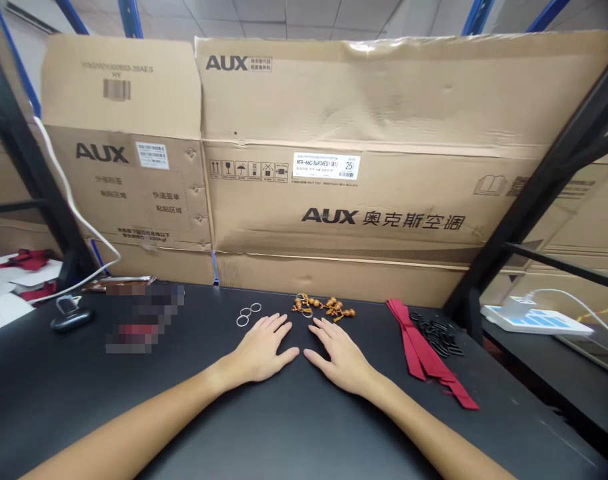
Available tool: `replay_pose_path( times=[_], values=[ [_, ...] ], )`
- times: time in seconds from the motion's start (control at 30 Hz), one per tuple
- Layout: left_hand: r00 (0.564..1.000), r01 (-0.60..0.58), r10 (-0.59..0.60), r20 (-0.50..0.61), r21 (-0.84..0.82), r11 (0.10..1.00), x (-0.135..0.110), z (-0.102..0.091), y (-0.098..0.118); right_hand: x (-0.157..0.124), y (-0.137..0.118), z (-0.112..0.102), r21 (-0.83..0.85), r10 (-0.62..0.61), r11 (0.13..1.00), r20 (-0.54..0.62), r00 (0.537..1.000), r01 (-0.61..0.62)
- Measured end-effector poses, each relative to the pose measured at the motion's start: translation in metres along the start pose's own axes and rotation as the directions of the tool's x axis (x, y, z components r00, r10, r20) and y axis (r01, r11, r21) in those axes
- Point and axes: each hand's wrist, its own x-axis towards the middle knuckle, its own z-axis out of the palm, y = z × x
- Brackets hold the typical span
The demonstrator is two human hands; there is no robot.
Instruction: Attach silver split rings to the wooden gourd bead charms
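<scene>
Palm down on the black table (pixel 284 427), my left hand (pixel 265 347) lies flat with its fingers stretched out. Just beyond its fingertips are several thin silver rings (pixel 245 312). My right hand (pixel 340 355) rests flat beside it, thumb out towards the left thumb, and nothing is in either hand. Past the right fingertips lies a small heap of brown wooden beads with orange cord (pixel 334 307), with a ring or two among them. To the right are dark red ribbon strips (pixel 427 353) and a pile of black clip-like pieces (pixel 439 333).
A large AUX cardboard box (pixel 384 180) walls off the table's back. At left stand a dark device (pixel 72 320) and a pixelated patch. A white power strip (pixel 537 320) sits beyond the black frame post (pixel 534 173) at right. A white cable (pixel 74 193) hangs at left.
</scene>
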Motion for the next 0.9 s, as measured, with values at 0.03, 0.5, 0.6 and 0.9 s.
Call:
replay_pose_path(
  times=[0.03, 0.5, 0.6, 0.9],
  values=[
    [1.000, -0.001, 0.001, 0.000, -0.002, 1.000, 0.000, 0.000, 0.000, 0.000, 0.000, 0.000, 0.002, -0.002, 1.000, -0.002, 1.000, 0.002],
    [0.943, 0.277, -0.239, -0.231, 0.149, 0.949, 0.005, 0.004, -0.010, 0.003, 0.014, -0.002, -0.131, 0.018, 0.991, -0.178, 0.984, -0.041],
    [0.939, 0.300, -0.267, -0.219, 0.139, 0.944, 0.005, 0.006, -0.014, 0.007, 0.030, -0.003, -0.214, 0.104, 0.963, -0.270, 0.957, -0.165],
    [0.981, -0.163, 0.159, -0.114, -0.028, 0.986, 0.002, -0.007, 0.003, 0.009, 0.037, -0.002, -0.236, 0.166, 0.941, -0.300, 0.939, -0.242]
  ],
)
